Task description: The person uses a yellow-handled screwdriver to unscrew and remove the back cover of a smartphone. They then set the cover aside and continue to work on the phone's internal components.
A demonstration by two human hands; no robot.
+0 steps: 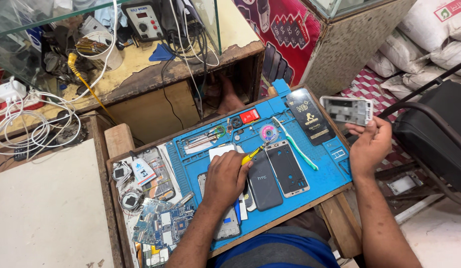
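My left hand (225, 178) rests on the blue work mat (325, 166) and is closed around a yellow-handled screwdriver (254, 155), whose tip points up and right. Just right of it lie a dark grey phone back cover (264, 184) and a silver phone frame (288, 168). My right hand (369, 144) is raised off the mat's right edge and holds a white phone housing (347, 109) by its lower edge, inner side toward me. A green-handled toothbrush (297, 146) lies across the mat.
A black packaged screen protector (310, 116) lies at the mat's top right. Circuit boards (161, 226) and loose parts crowd the tray's left side. A soldering station (143, 20), cables (32, 124) and a white cup sit on the shelf behind. A black chair (434, 134) stands at right.
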